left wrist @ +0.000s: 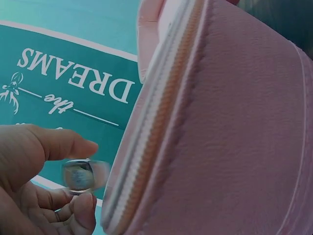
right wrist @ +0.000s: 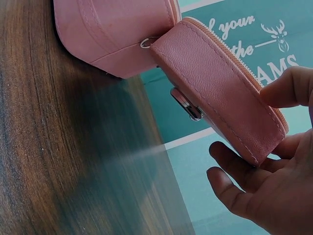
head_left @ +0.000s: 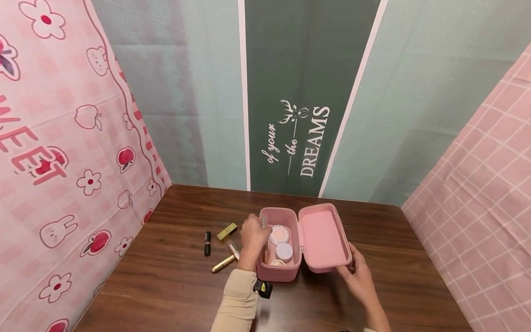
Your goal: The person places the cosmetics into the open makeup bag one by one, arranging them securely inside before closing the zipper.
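A pink zippered makeup case (head_left: 277,274) stands on the table with its lid (head_left: 325,237) swung out to the right. My left hand (head_left: 254,234) is at the case's left rim and pinches a small clear cosmetic tube (left wrist: 83,175) between thumb and fingers; its far end is hard to make out. Inside the case lie a round compact (head_left: 279,234), a round white-lidded jar (head_left: 284,252) and a partly hidden round item (head_left: 278,263). At the lid's outer right corner, my right hand (head_left: 360,276) grips the edge, thumb on the zipper side and fingers underneath.
Left of the case lie a black lipstick tube (head_left: 207,243), a gold patterned box (head_left: 227,231), a gold tube (head_left: 223,264) and a clear tube (head_left: 233,250) partly behind the left forearm. Fabric hangs behind the wooden table (head_left: 174,281) and along both sides.
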Motion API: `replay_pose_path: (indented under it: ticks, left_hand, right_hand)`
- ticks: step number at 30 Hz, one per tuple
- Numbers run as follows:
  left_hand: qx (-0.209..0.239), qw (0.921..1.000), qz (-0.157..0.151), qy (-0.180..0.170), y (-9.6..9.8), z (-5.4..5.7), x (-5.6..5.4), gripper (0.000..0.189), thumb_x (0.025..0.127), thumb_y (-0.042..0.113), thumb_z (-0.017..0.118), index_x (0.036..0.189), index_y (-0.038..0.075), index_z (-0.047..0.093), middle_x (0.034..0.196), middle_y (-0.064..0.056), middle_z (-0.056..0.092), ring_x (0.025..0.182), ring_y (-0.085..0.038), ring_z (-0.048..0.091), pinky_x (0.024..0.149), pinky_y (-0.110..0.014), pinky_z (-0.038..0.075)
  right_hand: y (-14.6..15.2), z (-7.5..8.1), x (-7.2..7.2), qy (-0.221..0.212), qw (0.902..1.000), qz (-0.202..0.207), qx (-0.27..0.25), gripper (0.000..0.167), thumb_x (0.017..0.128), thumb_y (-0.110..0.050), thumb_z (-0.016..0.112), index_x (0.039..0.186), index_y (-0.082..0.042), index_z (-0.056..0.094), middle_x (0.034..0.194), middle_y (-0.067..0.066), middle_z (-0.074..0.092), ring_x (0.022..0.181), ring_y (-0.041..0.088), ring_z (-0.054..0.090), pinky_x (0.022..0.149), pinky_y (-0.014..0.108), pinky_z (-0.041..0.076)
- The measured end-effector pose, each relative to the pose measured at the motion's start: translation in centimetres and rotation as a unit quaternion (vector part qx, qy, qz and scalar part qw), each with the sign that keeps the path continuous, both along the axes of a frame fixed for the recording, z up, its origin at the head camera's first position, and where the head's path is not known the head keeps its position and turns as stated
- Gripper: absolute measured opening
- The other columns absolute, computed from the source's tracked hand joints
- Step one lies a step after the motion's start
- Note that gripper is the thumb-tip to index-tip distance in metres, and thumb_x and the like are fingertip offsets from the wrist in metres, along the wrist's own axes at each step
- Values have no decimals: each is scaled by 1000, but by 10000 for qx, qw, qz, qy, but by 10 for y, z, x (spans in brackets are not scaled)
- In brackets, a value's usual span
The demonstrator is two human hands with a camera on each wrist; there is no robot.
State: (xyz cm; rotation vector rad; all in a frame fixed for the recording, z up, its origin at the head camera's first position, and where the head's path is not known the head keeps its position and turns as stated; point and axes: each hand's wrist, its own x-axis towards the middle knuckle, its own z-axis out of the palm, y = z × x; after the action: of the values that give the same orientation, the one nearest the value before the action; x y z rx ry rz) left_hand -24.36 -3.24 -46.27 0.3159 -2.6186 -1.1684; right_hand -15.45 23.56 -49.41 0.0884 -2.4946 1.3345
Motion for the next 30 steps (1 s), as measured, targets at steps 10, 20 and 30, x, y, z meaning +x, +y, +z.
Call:
replay_pose_path:
  ticks: [10, 20, 30]
  left_hand:
    - [113, 9999, -51, -53, -1, 3, 0, 32, 70, 21, 76, 84, 1, 55, 75, -12, 54, 76, -35, 57, 67, -47, 44]
    - [-1064, 9788, -1748, 125, -14, 12, 10, 40, 73, 27, 76, 100, 1, 61, 85, -11, 56, 75, -28, 58, 65, -43, 46]
    - [-1805, 9329, -3052, 637, -23, 12, 19, 36, 77, 29, 73, 108, 13, 66, 105, -4, 63, 86, -21, 60, 71, -36, 48]
  right_hand:
    - [1, 1, -2, -72, 10000, -24, -4, 62, 77, 1, 61, 134, 10, 36, 117, 26, 49, 89, 18, 52, 72, 23, 46]
    - [1, 0, -2, -140, 9999, -15, -37, 63, 78, 1, 61, 134, 10, 36, 117, 25, 49, 88, 16, 51, 72, 22, 45]
    - [2, -2, -2, -238, 9997, -34, 55, 64, 79, 0, 61, 136, 10, 33, 119, 26, 48, 89, 19, 51, 72, 22, 45]
